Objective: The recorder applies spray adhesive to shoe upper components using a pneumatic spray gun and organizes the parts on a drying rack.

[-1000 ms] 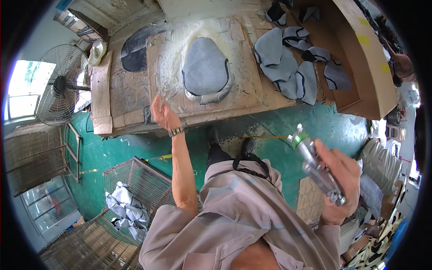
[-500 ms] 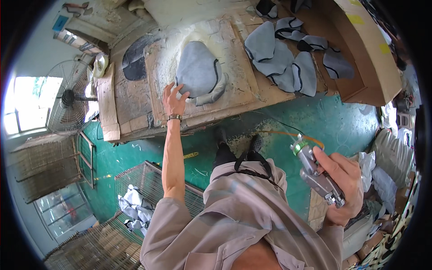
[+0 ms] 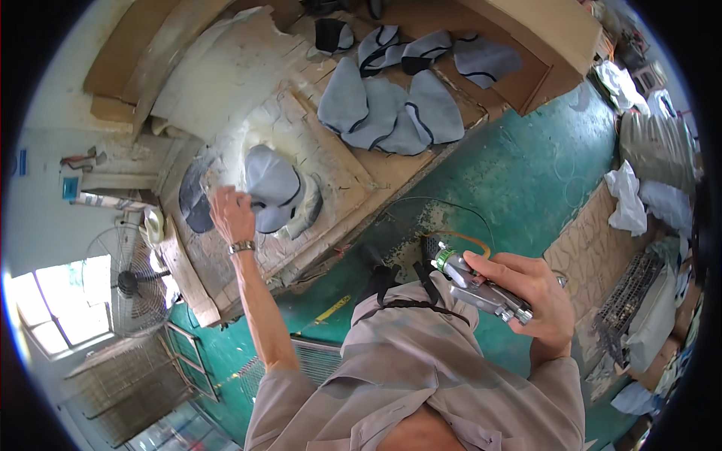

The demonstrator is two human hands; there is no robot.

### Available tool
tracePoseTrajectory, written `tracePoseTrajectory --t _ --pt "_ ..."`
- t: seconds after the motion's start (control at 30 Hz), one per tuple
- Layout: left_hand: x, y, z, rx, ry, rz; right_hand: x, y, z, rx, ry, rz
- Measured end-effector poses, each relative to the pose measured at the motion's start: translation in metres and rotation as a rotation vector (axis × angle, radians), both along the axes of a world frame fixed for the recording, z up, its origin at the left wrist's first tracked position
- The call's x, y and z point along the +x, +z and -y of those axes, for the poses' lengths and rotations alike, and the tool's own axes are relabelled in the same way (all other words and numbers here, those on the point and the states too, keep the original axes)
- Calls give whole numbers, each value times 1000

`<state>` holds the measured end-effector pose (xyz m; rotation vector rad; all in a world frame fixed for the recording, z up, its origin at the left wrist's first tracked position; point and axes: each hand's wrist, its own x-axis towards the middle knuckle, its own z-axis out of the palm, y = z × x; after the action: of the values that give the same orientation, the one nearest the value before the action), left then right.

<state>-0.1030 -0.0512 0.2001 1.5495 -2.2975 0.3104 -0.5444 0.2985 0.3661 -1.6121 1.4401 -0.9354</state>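
My right hand (image 3: 538,297) grips a metal spray gun (image 3: 481,284) with a green ring near its nozzle, held out over the floor in front of my right side. An orange hose (image 3: 470,239) shows behind it. My left hand (image 3: 233,214) is at the left edge of a grey fabric piece (image 3: 271,177) on the workbench. Motion smears its fingers, so whether they pinch the edge is unclear. The fabric looks folded, with a lower layer showing beneath. A pale, curved padded form (image 3: 307,210) sits by its right side.
Several grey pieces with black edging (image 3: 391,113) lie farther right on the bench, beside a large open cardboard box (image 3: 538,37). A dark flat patch (image 3: 194,197) lies left of my hand. A standing fan (image 3: 129,282) is at the left; plastic bags (image 3: 628,199) lie at the right.
My view has swung, so the bench appears turned and shifted left. The grey piece, flat before, now looks folded at its near part. The spray gun has come nearer my body's middle.
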Motion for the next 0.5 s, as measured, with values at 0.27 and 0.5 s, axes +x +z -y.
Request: tracePoseTrajectory --t 0.27,0.5 --pt "-186 103 85 -316 -202 -45 -21 -43 -35 52 -196 -110" --pt "-331 -43 129 -24 -181 7 -33 -52 -61 106 -298 -98"
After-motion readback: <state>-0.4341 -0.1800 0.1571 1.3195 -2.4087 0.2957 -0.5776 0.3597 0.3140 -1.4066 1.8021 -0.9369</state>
